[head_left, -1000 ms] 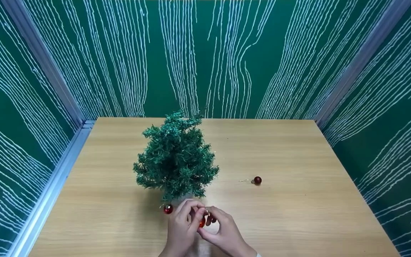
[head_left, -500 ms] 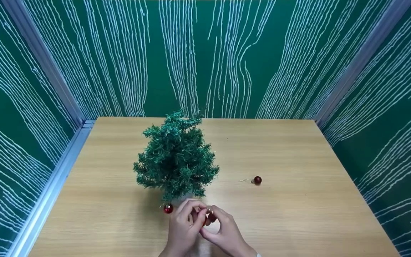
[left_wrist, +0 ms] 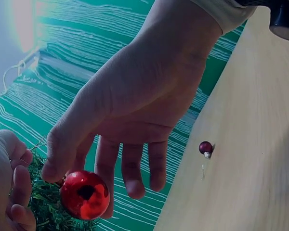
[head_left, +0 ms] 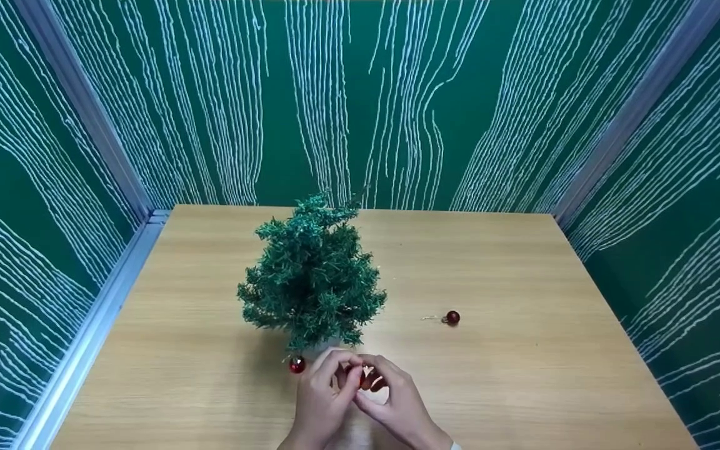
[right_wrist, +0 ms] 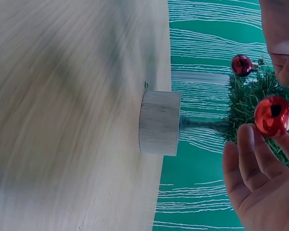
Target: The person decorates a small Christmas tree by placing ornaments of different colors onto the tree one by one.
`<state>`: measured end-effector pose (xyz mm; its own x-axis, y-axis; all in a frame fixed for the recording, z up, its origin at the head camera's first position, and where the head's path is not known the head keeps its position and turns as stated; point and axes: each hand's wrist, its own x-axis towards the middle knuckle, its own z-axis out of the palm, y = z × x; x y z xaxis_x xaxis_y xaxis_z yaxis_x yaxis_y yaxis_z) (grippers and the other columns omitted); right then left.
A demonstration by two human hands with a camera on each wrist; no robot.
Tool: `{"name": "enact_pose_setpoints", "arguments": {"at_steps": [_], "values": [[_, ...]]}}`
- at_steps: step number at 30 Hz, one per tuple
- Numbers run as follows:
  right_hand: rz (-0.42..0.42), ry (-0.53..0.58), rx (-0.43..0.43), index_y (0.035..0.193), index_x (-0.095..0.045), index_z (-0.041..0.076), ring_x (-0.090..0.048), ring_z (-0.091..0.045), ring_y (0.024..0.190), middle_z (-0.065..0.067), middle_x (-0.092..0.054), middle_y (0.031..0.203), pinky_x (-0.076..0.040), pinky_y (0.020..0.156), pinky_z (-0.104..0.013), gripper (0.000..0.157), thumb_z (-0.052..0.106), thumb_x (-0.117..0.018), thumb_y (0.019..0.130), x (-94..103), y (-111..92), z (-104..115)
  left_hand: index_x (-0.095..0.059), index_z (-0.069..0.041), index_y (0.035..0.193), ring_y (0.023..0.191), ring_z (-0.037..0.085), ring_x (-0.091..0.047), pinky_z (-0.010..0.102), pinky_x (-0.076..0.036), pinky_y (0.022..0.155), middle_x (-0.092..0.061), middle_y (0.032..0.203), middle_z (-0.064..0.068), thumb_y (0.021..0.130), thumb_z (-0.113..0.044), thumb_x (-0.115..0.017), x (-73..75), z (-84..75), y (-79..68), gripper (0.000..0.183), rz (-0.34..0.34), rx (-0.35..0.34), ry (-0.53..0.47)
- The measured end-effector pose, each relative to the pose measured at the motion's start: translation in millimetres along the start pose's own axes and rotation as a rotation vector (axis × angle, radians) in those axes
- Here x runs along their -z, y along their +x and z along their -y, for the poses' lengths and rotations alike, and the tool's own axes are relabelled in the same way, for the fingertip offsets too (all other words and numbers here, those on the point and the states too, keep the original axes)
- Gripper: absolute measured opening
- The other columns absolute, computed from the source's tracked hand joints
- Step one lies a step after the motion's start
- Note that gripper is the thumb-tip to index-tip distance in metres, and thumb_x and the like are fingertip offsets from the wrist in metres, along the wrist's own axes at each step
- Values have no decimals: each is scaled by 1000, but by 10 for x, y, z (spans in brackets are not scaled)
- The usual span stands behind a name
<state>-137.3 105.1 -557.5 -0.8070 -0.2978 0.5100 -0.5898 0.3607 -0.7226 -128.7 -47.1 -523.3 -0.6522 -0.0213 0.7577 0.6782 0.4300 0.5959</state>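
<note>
Both hands are working close together just on the near side of the green tree (head_left: 310,281), fingertips almost meeting. Right of the tree's trunk line, the right hand (head_left: 394,400) is holding a bright red ball (left_wrist: 84,195) at thumb and forefinger, its other fingers standing loose and apart. On its left, the left hand (head_left: 325,400) is curling its fingers in narrowly and seems to be pinching the same ornament near its top end, though its own fingers are hiding the exact grip. Between the hands, the ball is staying clear of the branches, in front of the tree and not hanging from it.

At the tree's near left edge, a hanging ball (head_left: 297,364) is dangling by the lowest branches. To the right of the tree and well apart from it, a dark red ball (head_left: 452,318) is lying on the table (head_left: 522,375), its thin thread (head_left: 429,318) pointing back toward the tree. Under the branches, the tree's pale round base (right_wrist: 160,123) is resting on the tabletop.

Judging by how things are lying, the decorating is looking only partly done: one ball is already hanging on the tree, a second is being readied in the fingers in front of it, and a third is waiting beside it, with no other ornaments showing
</note>
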Motion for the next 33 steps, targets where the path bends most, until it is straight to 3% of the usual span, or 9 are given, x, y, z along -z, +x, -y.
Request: {"name": "enact_pose_setpoints", "arguments": {"at_steps": [4, 9, 17, 25, 33], "values": [[4, -1, -11, 125, -60, 24, -60, -6, 79, 11, -64, 105, -53, 60, -25, 49, 14, -78, 81, 17, 6, 1, -66, -15, 93, 62, 0, -51, 9, -42, 55, -62, 85, -6, 77, 5, -75, 4, 13, -8, 27, 3, -3, -17], [-49, 22, 14, 120, -63, 25, -58, -8, 78, 10, -64, 107, -46, 58, -22, 44, 18, -80, 80, 52, 58, 37, -66, -15, 93, 61, 0, -51, 8, -42, 54, -63, 86, -5, 78, 5, -75, 2, 20, -14, 27, 6, -3, -36], [-54, 161, 60, 108, -69, 17, -57, -13, 70, 2, -67, 99, -43, 54, -27, 30, 5, -77, 82, 93, 147, 108, -66, -15, 94, 61, 1, -51, 8, -41, 55, -63, 87, -4, 78, 5, -75, 0, 30, -23, 27, 11, -3, -44], [-59, 201, 39, 102, -71, 17, -55, -18, 67, 1, -69, 93, -43, 53, -27, 29, -2, -76, 80, 82, 172, 102, -66, -17, 93, 60, -1, -50, 10, -42, 53, -63, 87, -7, 78, 5, -74, 0, 24, -22, 28, 23, -1, -32], [-102, 196, 55, 95, -72, 10, -54, -9, 67, -5, -70, 88, -42, 50, -31, 25, -10, -73, 79, 95, 223, 187, -67, -17, 94, 62, 0, -51, 9, -42, 55, -65, 89, -5, 82, 1, -74, 9, 25, -19, 22, 35, 22, -53]]}}
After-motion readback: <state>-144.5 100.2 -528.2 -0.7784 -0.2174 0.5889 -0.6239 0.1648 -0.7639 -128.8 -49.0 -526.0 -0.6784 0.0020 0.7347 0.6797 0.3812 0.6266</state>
